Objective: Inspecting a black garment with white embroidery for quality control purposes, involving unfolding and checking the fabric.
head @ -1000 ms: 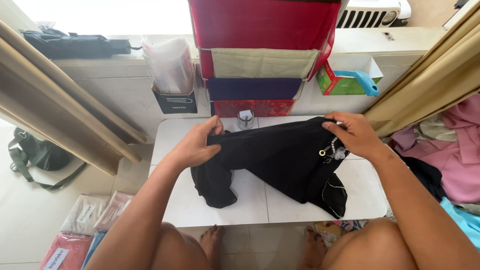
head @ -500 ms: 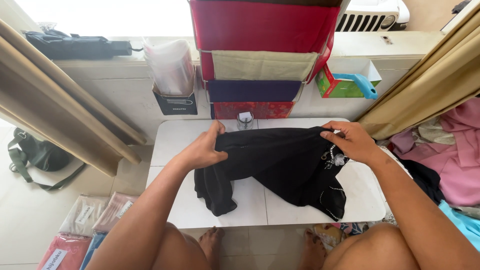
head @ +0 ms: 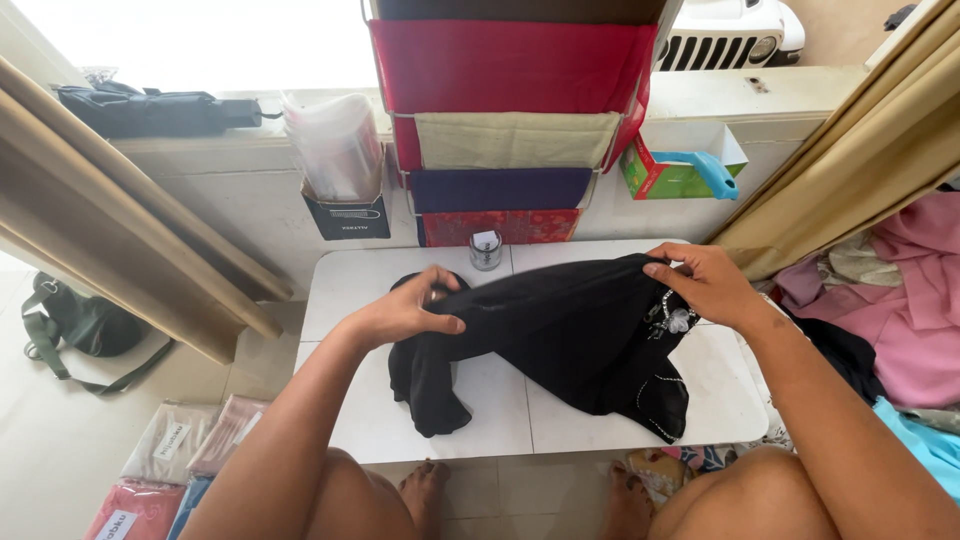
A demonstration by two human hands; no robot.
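Black garment (head: 560,335) spread across the middle of the white desk (head: 350,290), gathered lengthwise into a loose band, one end hanging down in a twisted tail toward the lower left of the desk, the other drooping over the lower right edge with a line of small beads along its hem. Left hand (head: 405,312) closed on the cloth at centre left, thumb and fingers pinching a bunched fold. Right hand (head: 705,285) gripping the upper right edge of the cloth, fingers curled over it beside a small silvery ornament (head: 675,320). Folding judged partly done at most: fabric drawn together along one line, yet still rumpled, ends uneven, no flat neat stack formed; squaring up and further folds seemingly left. Behind the desk, at centre top, a hanging fabric organiser (head: 510,120) with pockets in red, beige, dark purple and patterned red. Just below it, a small clear jar (head: 486,250) with a white label standing on the far edge of the desk. At upper left of centre, a dark box (head: 350,215) with a pale label, holding a sheaf of clear plastic bags (head: 335,145). At upper right, a green and red carton (head: 660,175) with a blue item resting across it. At lower left on the floor, flat clear packets (head: 165,450) of pink, beige and red cloth, each with a white rectangular label.
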